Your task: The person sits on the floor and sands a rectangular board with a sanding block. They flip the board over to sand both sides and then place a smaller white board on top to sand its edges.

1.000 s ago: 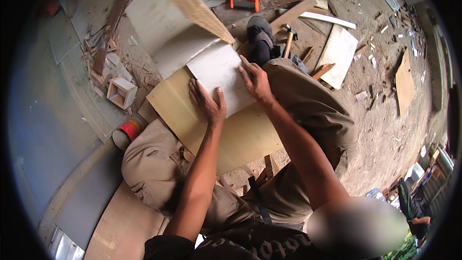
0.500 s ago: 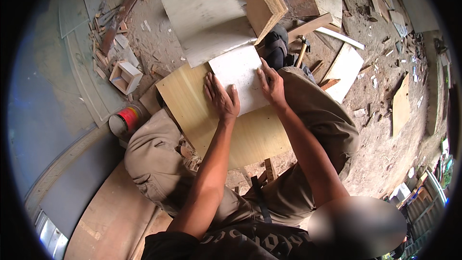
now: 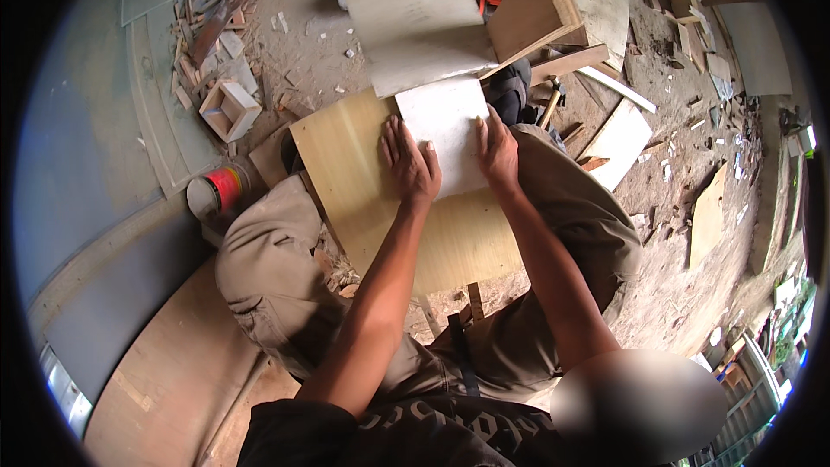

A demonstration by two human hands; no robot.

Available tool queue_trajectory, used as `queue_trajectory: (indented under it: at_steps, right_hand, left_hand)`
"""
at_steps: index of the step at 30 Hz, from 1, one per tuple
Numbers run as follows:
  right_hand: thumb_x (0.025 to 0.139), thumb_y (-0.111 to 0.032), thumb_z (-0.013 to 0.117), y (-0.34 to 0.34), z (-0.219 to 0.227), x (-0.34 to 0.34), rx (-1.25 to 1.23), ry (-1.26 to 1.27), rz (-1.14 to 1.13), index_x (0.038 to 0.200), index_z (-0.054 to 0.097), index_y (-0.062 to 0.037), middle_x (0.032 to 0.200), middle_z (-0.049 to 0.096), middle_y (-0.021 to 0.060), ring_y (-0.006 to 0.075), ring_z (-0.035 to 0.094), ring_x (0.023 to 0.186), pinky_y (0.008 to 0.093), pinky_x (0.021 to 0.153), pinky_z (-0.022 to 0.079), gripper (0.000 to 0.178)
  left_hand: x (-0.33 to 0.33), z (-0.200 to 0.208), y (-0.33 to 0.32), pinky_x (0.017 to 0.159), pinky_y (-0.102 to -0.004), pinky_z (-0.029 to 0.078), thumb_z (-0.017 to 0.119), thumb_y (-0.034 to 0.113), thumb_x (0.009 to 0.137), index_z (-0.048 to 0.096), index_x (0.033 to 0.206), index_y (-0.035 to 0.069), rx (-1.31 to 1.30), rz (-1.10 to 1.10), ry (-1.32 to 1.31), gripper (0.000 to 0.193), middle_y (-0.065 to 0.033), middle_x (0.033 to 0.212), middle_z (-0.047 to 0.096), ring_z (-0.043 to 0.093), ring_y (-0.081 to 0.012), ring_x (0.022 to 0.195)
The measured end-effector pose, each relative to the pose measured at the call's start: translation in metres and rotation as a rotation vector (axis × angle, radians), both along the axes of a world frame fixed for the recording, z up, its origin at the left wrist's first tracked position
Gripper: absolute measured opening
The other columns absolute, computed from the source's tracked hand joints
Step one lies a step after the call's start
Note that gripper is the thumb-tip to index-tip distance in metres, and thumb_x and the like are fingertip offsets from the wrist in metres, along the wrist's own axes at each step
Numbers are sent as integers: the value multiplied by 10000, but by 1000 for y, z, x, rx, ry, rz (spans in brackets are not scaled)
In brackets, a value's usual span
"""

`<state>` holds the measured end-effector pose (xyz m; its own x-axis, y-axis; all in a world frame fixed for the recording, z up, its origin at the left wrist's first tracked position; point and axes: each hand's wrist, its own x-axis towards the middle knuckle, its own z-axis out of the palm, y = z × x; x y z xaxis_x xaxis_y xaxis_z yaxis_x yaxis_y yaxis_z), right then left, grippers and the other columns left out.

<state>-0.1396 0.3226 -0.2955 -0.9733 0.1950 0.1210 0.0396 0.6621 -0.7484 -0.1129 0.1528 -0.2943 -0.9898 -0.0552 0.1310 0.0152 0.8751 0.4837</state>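
A white rectangular panel [image 3: 444,125] lies on a yellowish plywood board [image 3: 337,164] between my knees. My left hand [image 3: 413,164] rests flat with its fingers stretched over the plywood, and its thumb reaches onto the panel's left side. At the opposite edge, my right hand [image 3: 498,154] grips the panel, its thumb on top and its fingers along the side. Against the panel's far end is a larger greyish-white board [image 3: 411,22]. Just right of that board, a thick plywood piece with layered edges [image 3: 532,13] stands tilted.
A hammer [image 3: 553,102] and loose boards [image 3: 621,147] lie beyond my right knee. To the left are a small open wooden box [image 3: 230,111], a can with a red label [image 3: 216,190] and wood scraps. A curved wooden panel [image 3: 173,372] is at lower left.
The whole view has turned slightly clockwise, carrying the far boards rightward in the picture. Both hands stay at the white panel's sides, with only a slight shift.
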Motion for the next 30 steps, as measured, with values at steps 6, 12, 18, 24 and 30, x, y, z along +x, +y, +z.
queue_trajectory:
  at_steps: [6, 12, 18, 24, 30]
  right_hand:
    - [1036, -286, 550, -4, -3, -2, 11, -116, -44, 1328, 587, -15, 1103, 677, 300, 446, 668, 1020, 463, 863, 544, 400]
    - [1003, -313, 580, 4, -24, 3, 44, -64, -82, 1343, 596, -110, 1004, 682, 263, 444, 666, 901, 486, 777, 546, 396]
    - [1003, -361, 572, -2, -8, 3, 44, -169, -84, 1367, 572, -148, 1018, 675, 232, 446, 670, 892, 504, 767, 556, 421]
    - [999, -388, 580, -1, -5, 2, 21, -164, -102, 1376, 563, -169, 987, 674, 203, 429, 678, 881, 504, 755, 556, 437]
    - [995, -387, 582, 2, -1, -2, -18, -174, -105, 1262, 609, -84, 988, 690, 231, 433, 681, 889, 507, 783, 547, 404]
  left_hand:
    - [-2, -1, -7, 1221, -553, 178, 476, 321, 1002, 285, 1495, -109, 24, -1, 51, 681, -300, 1559, 331, 280, -444, 1479]
    - [-8, -1, -36, 1211, -589, 192, 583, 476, 941, 311, 1524, -48, -42, -170, 57, 830, -241, 1563, 379, 346, -391, 1464]
    - [-12, 6, -40, 1221, -605, 143, 556, 534, 936, 328, 1572, 94, -196, -211, -30, 806, -212, 1579, 383, 322, -366, 1487]
    - [-14, 2, -39, 1212, -614, 138, 540, 504, 953, 349, 1571, 128, -135, -207, 5, 748, -228, 1576, 378, 323, -386, 1480]
    - [-17, 2, -34, 1203, -620, 152, 527, 493, 962, 363, 1557, 125, -139, -192, 24, 718, -239, 1566, 385, 326, -394, 1475]
